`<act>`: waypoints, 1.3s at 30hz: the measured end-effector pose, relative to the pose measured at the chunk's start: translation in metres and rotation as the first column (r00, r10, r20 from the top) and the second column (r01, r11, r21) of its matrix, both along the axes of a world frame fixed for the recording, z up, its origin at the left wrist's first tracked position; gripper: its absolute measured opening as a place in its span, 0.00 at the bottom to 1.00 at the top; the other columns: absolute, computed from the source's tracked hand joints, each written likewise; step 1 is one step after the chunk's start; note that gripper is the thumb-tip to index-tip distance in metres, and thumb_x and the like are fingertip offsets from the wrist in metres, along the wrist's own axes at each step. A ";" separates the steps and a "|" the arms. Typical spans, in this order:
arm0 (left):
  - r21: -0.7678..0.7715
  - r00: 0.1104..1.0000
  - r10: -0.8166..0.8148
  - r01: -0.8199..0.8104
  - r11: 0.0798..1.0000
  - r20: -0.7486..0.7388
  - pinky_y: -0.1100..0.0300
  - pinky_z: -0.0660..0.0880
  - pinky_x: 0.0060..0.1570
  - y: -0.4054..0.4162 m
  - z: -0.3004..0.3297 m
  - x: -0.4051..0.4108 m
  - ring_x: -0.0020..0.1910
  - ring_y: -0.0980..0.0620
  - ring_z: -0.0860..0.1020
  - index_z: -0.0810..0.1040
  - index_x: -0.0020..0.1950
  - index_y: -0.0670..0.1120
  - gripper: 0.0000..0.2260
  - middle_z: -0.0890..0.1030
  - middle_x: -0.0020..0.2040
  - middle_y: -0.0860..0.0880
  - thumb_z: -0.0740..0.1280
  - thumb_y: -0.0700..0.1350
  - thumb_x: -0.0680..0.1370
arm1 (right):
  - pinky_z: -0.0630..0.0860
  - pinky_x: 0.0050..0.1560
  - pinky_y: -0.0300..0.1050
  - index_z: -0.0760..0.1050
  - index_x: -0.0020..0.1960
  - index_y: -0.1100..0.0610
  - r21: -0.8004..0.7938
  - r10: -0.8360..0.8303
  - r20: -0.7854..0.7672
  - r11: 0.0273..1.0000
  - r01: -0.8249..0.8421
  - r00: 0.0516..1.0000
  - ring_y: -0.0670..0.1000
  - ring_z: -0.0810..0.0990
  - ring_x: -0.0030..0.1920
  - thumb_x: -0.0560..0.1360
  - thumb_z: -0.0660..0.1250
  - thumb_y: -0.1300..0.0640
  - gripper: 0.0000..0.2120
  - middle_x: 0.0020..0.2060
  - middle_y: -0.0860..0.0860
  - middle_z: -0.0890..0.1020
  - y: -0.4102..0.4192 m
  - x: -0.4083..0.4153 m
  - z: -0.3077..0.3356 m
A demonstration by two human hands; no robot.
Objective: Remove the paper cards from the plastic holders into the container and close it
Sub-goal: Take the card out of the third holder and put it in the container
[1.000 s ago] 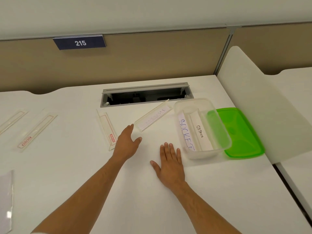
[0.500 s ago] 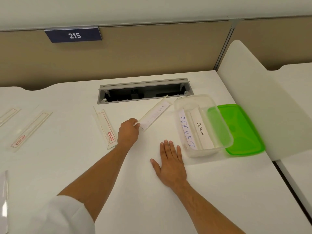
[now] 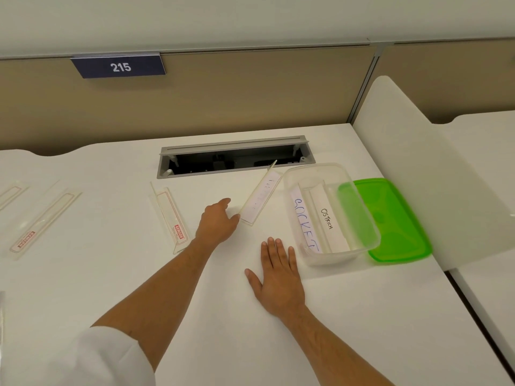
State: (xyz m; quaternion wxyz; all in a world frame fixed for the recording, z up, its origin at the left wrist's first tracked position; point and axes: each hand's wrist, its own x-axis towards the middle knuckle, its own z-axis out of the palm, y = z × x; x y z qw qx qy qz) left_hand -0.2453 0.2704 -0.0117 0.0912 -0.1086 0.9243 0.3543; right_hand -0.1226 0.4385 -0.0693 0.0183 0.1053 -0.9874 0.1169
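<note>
A clear plastic holder (image 3: 260, 197) with a white paper card inside lies on the white desk, angled toward the clear container (image 3: 312, 171). My left hand (image 3: 217, 222) rests at the holder's near end, fingers apart and thumb tip touching its corner, not closed around it. My right hand (image 3: 276, 277) lies flat on the desk, fingers spread, just left of the container's near corner. Two cards lie inside the container, one reading SOCKET (image 3: 305, 221) and one reading OSTRICH (image 3: 327, 218). The green lid (image 3: 398, 218) lies partly under the container's right side.
An empty holder with red print (image 3: 172, 218) lies left of my left hand, and two more (image 3: 44, 218) lie further left. An open grey cable slot (image 3: 237, 158) sits behind the holders. A white divider panel (image 3: 432, 176) stands right of the lid.
My left hand reached the carded holder's near end, closed on it, then spread its fingers again. The holder swung to point more away from me. My right hand stayed flat.
</note>
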 end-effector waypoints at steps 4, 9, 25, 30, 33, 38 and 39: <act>-0.023 0.996 -0.086 0.086 0.996 0.023 0.43 0.74 0.64 0.010 -0.001 0.001 0.69 0.40 0.72 0.63 0.77 0.49 0.31 0.70 0.74 0.45 0.70 0.52 0.76 | 0.50 0.75 0.58 0.59 0.77 0.62 0.003 -0.001 -0.007 1.000 0.001 1.000 0.56 0.55 0.78 0.80 0.47 0.36 0.36 0.77 0.58 0.61 0.000 0.000 0.000; -0.100 0.996 -0.087 0.088 0.991 0.016 0.46 0.76 0.60 0.021 0.002 -0.002 0.64 0.40 0.77 0.68 0.75 0.46 0.28 0.74 0.71 0.44 0.64 0.59 0.79 | 0.49 0.75 0.58 0.58 0.77 0.62 0.007 -0.002 -0.007 1.000 0.002 1.000 0.56 0.54 0.78 0.80 0.47 0.36 0.36 0.77 0.58 0.60 0.000 -0.001 0.000; -0.021 0.980 0.110 -0.115 0.993 -0.167 0.53 0.77 0.45 -0.005 0.011 0.018 0.40 0.46 0.79 0.80 0.52 0.39 0.12 0.82 0.45 0.43 0.59 0.44 0.84 | 0.48 0.75 0.57 0.59 0.77 0.61 0.004 0.001 0.026 1.000 -0.001 1.000 0.55 0.54 0.78 0.80 0.47 0.35 0.37 0.77 0.58 0.60 0.001 0.000 0.001; 0.410 0.947 0.314 -0.261 0.874 -0.067 0.50 0.80 0.46 -0.022 0.015 0.040 0.39 0.46 0.80 0.79 0.45 0.39 0.11 0.81 0.41 0.42 0.58 0.35 0.81 | 0.39 0.76 0.54 0.51 0.79 0.59 0.009 0.007 0.088 1.000 -0.008 0.996 0.52 0.44 0.79 0.79 0.42 0.33 0.38 0.79 0.54 0.52 0.004 -0.002 0.001; 0.566 0.921 0.390 -0.332 0.755 0.021 0.56 0.82 0.42 -0.033 0.018 0.055 0.38 0.48 0.81 0.79 0.46 0.39 0.11 0.82 0.41 0.42 0.57 0.35 0.81 | 0.34 0.76 0.51 0.50 0.79 0.56 -0.050 0.006 0.139 0.999 0.001 0.990 0.49 0.41 0.79 0.79 0.45 0.33 0.38 0.79 0.51 0.49 0.007 -0.006 0.007; 0.716 0.894 0.434 -0.375 0.589 0.111 0.57 0.82 0.41 -0.038 0.017 0.080 0.33 0.51 0.80 0.80 0.46 0.37 0.10 0.80 0.38 0.42 0.60 0.36 0.81 | 0.43 0.77 0.45 0.58 0.78 0.54 -0.495 -0.127 0.251 0.835 0.239 0.960 0.48 0.51 0.78 0.79 0.59 0.39 0.33 0.77 0.51 0.60 -0.004 -0.008 0.033; 0.744 0.889 0.441 -0.376 0.553 0.122 0.58 0.82 0.40 -0.037 0.019 0.086 0.32 0.51 0.81 0.80 0.45 0.37 0.09 0.80 0.37 0.43 0.61 0.36 0.81 | 0.48 0.77 0.45 0.59 0.77 0.53 -0.579 -0.152 0.294 0.757 0.302 0.944 0.48 0.54 0.78 0.78 0.60 0.39 0.32 0.77 0.50 0.62 -0.008 -0.007 0.041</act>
